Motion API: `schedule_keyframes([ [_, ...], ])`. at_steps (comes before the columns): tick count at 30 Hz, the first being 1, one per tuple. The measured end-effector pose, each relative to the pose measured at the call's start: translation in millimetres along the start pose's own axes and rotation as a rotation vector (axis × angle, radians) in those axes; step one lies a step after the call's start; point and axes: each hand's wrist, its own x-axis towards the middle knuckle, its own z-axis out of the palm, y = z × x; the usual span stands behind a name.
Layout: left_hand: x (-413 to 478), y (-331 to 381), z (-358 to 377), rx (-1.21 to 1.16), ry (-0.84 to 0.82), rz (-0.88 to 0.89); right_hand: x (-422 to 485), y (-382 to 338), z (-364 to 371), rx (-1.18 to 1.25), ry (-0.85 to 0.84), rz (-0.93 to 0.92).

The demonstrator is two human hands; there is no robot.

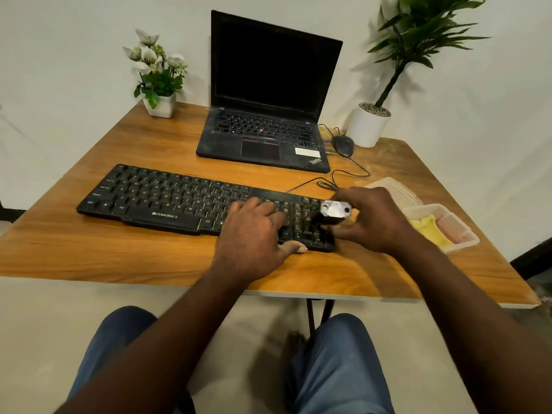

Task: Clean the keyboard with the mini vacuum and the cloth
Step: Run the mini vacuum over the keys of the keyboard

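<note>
**Wooden table [89,249], both hands at the keyboard's right end**

White wall backs the table. An open laptop [268,127] with a dark screen sits at the rear, directly behind the black keyboard [167,201]. A small pot of white flowers [159,106] stands at the rear left. A tall green plant in a white pot [369,125] stands at the rear right. A black mouse [343,144] lies between the laptop and that pot, and its cable [352,171] loops across the wood towards the keyboard's far edge.

On the right side of the table sits a clear plastic container [466,234] holding a yellow cloth [431,230] beside something pink. A clear lid [394,189] lies just behind it. The container is near the right wrist.

The keyboard lies slightly askew across the middle of the table. The left hand [254,234] lies flat on its right-hand part, palm down, fingers straight and a little spread over the keys, thumb along the front edge. The right hand [373,219] grips the mini vacuum [333,212], with fingers over the top and thumb underneath. The vacuum's dark lower end is down at the number pad, but it is too blurred to tell whether it touches the keys.
</note>
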Motion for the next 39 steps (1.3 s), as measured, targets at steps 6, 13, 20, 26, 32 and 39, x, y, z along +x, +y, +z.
schedule_keyframes([
  [6, 0.1, -0.7, 0.9, -0.028, 0.003, -0.007, -13.2, -2.1, -5.5, 0.029, 0.076, 0.014],
  [13, -2.1, 1.4, -3.0, -0.163, 0.035, -0.087, 9.1, -32.9, 17.1, 0.005, 0.018, -0.037],
  [20, -2.0, 1.1, -1.8, -0.197, 0.039, -0.108, -31.6, 11.3, -11.2, -0.008, 0.038, 0.078],
  [26, -3.9, 0.1, -0.9, -0.228, 0.05, -0.114, -18.4, -28.1, 3.7, 0.1, 0.123, -0.005],
  [32, -6.6, -0.9, -0.4, -0.238, 0.069, -0.109, -10.1, -44.2, 15.3, 0.018, 0.019, -0.059],
  [39, -5.4, -1.7, 3.0, -0.219, 0.044, -0.111, -54.8, -0.4, -15.3, 0.024, 0.083, 0.166],
])
